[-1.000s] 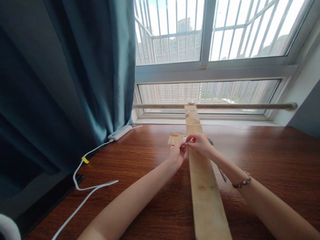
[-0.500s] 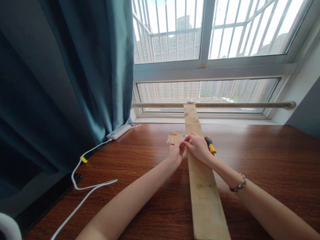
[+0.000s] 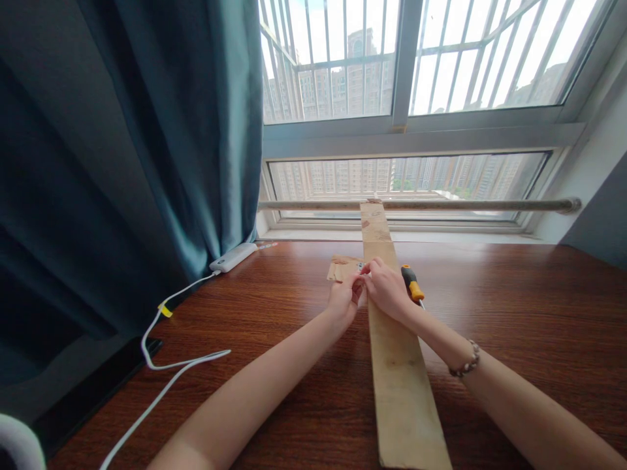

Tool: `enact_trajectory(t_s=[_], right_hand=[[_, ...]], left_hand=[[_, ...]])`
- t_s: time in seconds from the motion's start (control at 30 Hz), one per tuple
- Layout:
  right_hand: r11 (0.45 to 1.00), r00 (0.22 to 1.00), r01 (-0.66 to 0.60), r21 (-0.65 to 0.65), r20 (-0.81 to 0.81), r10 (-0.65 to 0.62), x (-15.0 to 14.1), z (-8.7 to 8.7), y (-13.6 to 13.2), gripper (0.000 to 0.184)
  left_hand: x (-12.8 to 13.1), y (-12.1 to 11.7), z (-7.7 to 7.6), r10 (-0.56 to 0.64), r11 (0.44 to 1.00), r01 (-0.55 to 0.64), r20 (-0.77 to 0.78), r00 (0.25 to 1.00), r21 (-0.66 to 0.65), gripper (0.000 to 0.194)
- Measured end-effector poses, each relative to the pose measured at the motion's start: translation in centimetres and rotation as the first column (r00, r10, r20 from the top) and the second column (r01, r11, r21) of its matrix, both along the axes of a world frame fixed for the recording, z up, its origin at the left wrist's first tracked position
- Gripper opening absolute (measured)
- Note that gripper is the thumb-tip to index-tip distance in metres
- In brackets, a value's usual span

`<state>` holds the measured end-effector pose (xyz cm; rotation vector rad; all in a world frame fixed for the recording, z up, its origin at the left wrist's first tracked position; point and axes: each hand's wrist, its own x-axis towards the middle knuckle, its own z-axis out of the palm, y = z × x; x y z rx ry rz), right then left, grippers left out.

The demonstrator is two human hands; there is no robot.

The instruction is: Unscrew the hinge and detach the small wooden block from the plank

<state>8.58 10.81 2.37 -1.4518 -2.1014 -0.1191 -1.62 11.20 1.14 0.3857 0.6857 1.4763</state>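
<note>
My left hand [image 3: 345, 297] and my right hand [image 3: 386, 287] meet at the left edge of a long wooden board [image 3: 404, 378], their fingertips pinched together. Whatever they pinch is too small and too covered to name. A small metal piece [image 3: 360, 267] shows just beyond the fingertips, on or against a torn piece of cardboard [image 3: 341, 268]. My right hand rests over the board. Just right of it lies a screwdriver [image 3: 412, 283] with a black and yellow handle; part of its shaft is hidden by my right forearm.
The brown wood-grain table [image 3: 529, 326] reaches to the window sill. A white power strip [image 3: 234, 258] lies by the blue curtain [image 3: 210, 130], its white cable [image 3: 147, 349] looping along the left. A horizontal rail [image 3: 465, 205] crosses before the window, behind the board's far end.
My fingers have shifted very slightly at the board's edge. Both hands stay pinched together, and the board, cardboard and screwdriver are where they were.
</note>
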Motion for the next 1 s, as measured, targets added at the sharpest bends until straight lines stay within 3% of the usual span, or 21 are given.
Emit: enact_trajectory(t_s=[0.37, 0.53, 0.6, 0.67, 0.77, 0.8, 0.83, 0.87, 0.9, 1.0], right_hand=[[0.998, 0.988, -0.007, -0.059, -0.157, -0.002, 0.1, 0.4, -0.2, 0.012], [0.992, 0.986, -0.120, -0.029, -0.123, 0.116, -0.4, 0.7, -0.9, 0.011], [0.992, 0.956, -0.127, -0.003, -0.267, 0.121, -0.5, 0.5, -0.7, 0.010], [0.992, 0.827, -0.124, 0.015, -0.551, 0.112, -0.3, 0.2, 0.0, 0.012], [0.978, 0.420, -0.205, -0.037, -0.906, 0.053, 0.4, -0.1, 1.5, 0.017], [0.966, 0.302, -0.250, -0.070, -0.953, 0.009, 0.8, -0.1, 1.9, 0.018], [0.951, 0.232, -0.289, -0.107, -0.972, -0.039, 1.1, 0.0, 2.2, 0.019], [0.938, 0.227, -0.318, -0.142, -0.971, -0.070, 1.4, 0.1, 2.5, 0.020], [0.927, 0.295, -0.331, -0.174, -0.953, -0.074, 1.6, 0.3, 2.6, 0.021], [0.948, 0.694, -0.233, -0.216, -0.720, 0.007, 2.0, 0.8, 3.0, 0.022]], left_hand=[[-0.1, 0.2, -0.4, 0.012, 1.000, -0.013, -0.015, 1.000, -0.005, 0.015], [0.0, 0.3, -0.5, 0.045, 0.999, -0.045, -0.001, 0.999, -0.028, 0.016], [0.0, 0.3, -0.5, 0.045, 0.999, -0.045, 0.005, 0.999, -0.021, 0.016], [0.0, 0.3, -0.4, 0.037, 0.999, -0.037, 0.003, 0.999, -0.017, 0.017], [-0.1, 0.2, -0.3, 0.034, 0.999, -0.034, -0.019, 0.999, -0.025, 0.019], [-0.1, 0.2, -0.3, 0.030, 0.999, -0.031, -0.025, 0.999, -0.025, 0.020], [-0.1, 0.2, -0.4, 0.028, 0.999, -0.029, -0.027, 0.999, -0.023, 0.020], [-0.1, 0.2, -0.4, 0.026, 0.999, -0.027, -0.028, 0.999, -0.022, 0.020], [-0.1, 0.2, -0.4, 0.025, 0.999, -0.026, -0.026, 0.999, -0.021, 0.019], [-0.1, 0.2, -0.5, 0.020, 1.000, -0.021, -0.021, 1.000, -0.009, 0.017]])
